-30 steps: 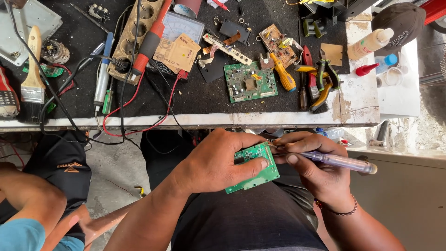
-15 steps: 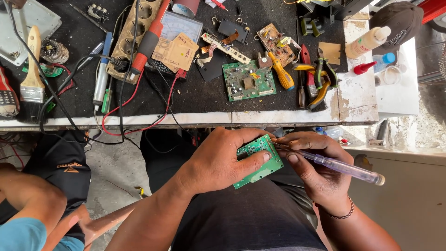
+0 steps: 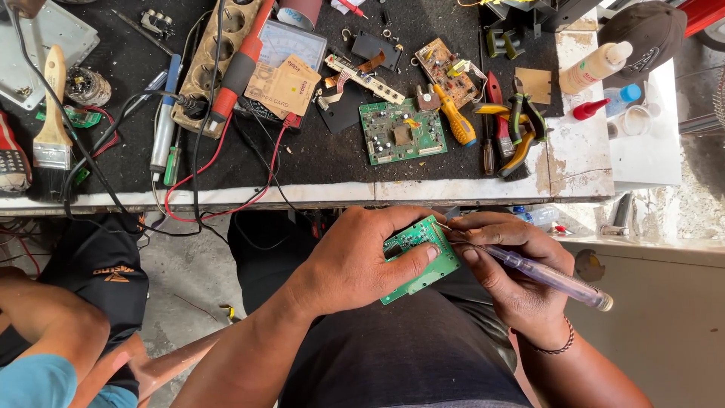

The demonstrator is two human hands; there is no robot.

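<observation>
My left hand (image 3: 355, 261) grips a small green circuit board (image 3: 423, 261) over my lap, thumb pressed on its face. My right hand (image 3: 510, 268) holds a slim screwdriver with a clear purple handle (image 3: 547, 276) like a pen. Its metal tip touches the board's upper right edge. Both hands are below the workbench's front edge, above my dark trousers.
The black-matted workbench (image 3: 317, 162) carries a second green circuit board (image 3: 402, 132), a brown board (image 3: 445, 64), a yellow screwdriver (image 3: 455, 121), pliers (image 3: 521, 128), a power strip (image 3: 215, 60), a paintbrush (image 3: 51, 113), red and black leads and a glue bottle (image 3: 596, 66). Another person's arm (image 3: 53, 332) is at lower left.
The board has tilted and risen slightly toward the right in my left hand. The screwdriver has swung, its handle end shifting a little while the tip stays at the board's edge.
</observation>
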